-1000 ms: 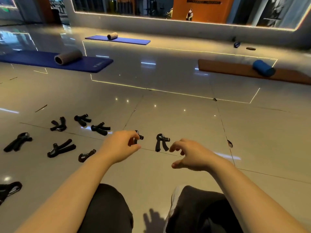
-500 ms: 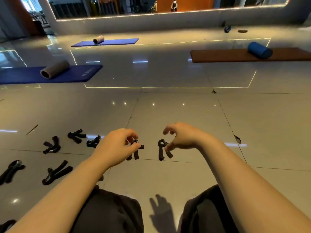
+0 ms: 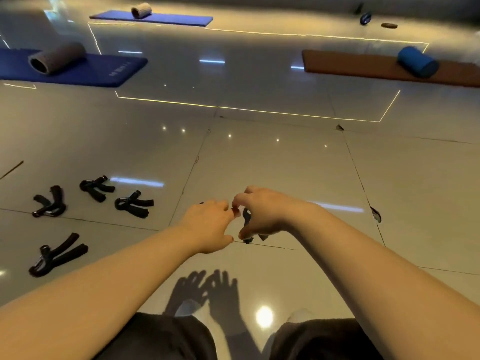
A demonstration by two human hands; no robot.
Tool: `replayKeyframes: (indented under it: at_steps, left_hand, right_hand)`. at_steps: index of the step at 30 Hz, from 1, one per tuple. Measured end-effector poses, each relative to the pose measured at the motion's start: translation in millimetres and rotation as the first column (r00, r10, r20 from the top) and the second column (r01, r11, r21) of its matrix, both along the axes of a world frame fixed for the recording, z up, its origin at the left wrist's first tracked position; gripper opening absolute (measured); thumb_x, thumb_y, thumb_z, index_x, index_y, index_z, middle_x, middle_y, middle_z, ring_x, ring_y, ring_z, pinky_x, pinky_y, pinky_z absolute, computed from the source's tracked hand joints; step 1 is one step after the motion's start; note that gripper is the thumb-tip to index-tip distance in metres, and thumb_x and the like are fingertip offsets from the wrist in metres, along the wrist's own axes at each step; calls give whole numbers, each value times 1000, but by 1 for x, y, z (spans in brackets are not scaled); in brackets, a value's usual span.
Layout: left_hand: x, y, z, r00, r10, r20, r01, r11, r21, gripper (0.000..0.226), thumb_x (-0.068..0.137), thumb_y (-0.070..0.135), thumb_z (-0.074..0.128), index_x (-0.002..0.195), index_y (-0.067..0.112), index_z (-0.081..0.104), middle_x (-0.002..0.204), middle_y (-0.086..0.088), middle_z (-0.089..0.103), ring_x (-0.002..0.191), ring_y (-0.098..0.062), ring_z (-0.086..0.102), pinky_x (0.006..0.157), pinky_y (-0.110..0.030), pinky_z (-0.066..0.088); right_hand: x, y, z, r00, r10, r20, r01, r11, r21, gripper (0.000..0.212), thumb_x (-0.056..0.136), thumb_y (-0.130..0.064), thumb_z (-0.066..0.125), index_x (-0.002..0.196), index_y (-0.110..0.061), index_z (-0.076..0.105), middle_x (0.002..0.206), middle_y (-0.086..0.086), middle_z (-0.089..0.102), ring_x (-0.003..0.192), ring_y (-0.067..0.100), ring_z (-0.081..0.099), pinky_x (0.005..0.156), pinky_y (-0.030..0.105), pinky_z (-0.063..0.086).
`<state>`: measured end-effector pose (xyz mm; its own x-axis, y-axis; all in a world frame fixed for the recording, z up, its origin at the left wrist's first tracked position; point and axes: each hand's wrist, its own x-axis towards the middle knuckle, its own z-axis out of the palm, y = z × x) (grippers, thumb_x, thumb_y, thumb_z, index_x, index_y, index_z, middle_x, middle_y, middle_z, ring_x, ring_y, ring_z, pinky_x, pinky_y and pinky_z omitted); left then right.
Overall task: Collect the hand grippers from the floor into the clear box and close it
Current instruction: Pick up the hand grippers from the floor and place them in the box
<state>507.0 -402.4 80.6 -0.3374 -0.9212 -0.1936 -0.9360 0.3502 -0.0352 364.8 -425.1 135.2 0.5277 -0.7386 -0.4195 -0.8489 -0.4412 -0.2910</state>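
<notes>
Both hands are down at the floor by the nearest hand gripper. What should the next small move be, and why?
Probably lift. The right hand is already curled round a black hand gripper at floor level, and the left hand is closed beside it, its hold hidden. Four more hand grippers lie to the left; no clear box is in view.

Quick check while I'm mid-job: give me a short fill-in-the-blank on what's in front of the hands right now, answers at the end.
1. The right hand curls its fingers round a black hand gripper on the ____.
2. To the left of the left hand, ____ more hand grippers lie loose on the tiles.
3. The blue foam roller rests on the ____ mat.
4. The grey roller lies on a ____ mat.

Missing words: floor; four; brown; blue
</notes>
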Motion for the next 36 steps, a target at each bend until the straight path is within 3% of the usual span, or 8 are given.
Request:
replayKeyframes:
  at_steps: [5, 11, 17, 22, 27, 31, 33, 36]
  left_hand:
    - [30, -33, -65, 989, 135, 62, -139, 988, 65, 50, 92, 45, 45, 137, 26, 36, 135, -1, 38, 117, -21, 43, 84, -34, 45]
    - [62, -48, -180, 955, 290, 56, -295, 930, 220, 58, 90, 48, 46, 141, 26, 29, 136, -2, 38, 119, -22, 42, 86, -35, 43]
    - [81, -74, -275, 889, 456, 38, -449, 853, 267, 77, 88, 59, 43, 148, 33, 4, 157, -3, 4, 142, -27, 7, 110, -46, 24]
    - [91, -82, -302, 943, 323, 75, -332, 911, 246, 84, 89, 51, 49, 146, 38, -11, 155, -15, -18, 143, -33, -6, 112, -56, 14]
    - [80, -97, -318, 930, 349, 110, -366, 872, 324, 70, 94, 51, 39, 144, 46, -10, 149, -15, -33, 140, -41, -16, 114, -54, 10]
    - [79, -82, -316, 945, 307, 112, -327, 895, 304, 70, 92, 53, 41, 147, 42, 0, 150, -19, -29, 140, -45, -13, 114, -50, 15]
    - [78, -68, -316, 953, 294, 78, -303, 906, 296, 71, 90, 54, 43, 147, 40, 2, 151, -20, -25, 139, -47, -11, 112, -49, 22]
    - [77, -43, -321, 956, 293, 1, -283, 923, 260, 76, 84, 53, 56, 146, 37, 18, 154, -23, -10, 137, -53, -2, 104, -59, 32]
  right_hand:
    - [-4, -42, -58, 983, 93, -157, -97, 995, -19, 67, 83, -38, 67, 140, -22, 36, 136, 4, 39, 121, 26, 43, 94, 37, 44]
    - [-36, -75, -199, 963, 18, -267, 3, 997, 75, 66, 85, -40, 61, 141, -25, 29, 140, 7, 33, 123, 29, 37, 95, 41, 43]
    - [-36, -108, -305, 974, -108, -200, 117, 993, 31, 75, 88, -47, 54, 148, -31, 12, 153, 7, 10, 132, 34, 27, 100, 43, 39]
    - [-36, -121, -334, 974, 62, -218, -56, 998, 35, 70, 90, -47, 47, 148, -36, 9, 154, 8, 5, 131, 36, 25, 101, 41, 37]
    - [-45, -106, -349, 959, 109, -262, -112, 994, 2, 81, 90, -46, 48, 149, -33, -7, 152, 4, 14, 134, 40, 19, 97, 40, 39]
    - [-54, -82, -355, 966, 102, -236, -121, 990, -68, 96, 64, -48, 77, 142, -24, 28, 131, 11, 52, 112, 50, 48, 75, 50, 54]
    - [-62, -67, -358, 969, 103, -223, -125, 988, -85, 92, 58, -47, 80, 137, -22, 41, 127, 13, 55, 105, 50, 53, 71, 50, 55]
    - [-73, -50, -361, 977, 117, -180, -139, 984, -113, 76, 66, -46, 75, 132, -24, 45, 133, 16, 49, 110, 50, 49, 81, 53, 53]
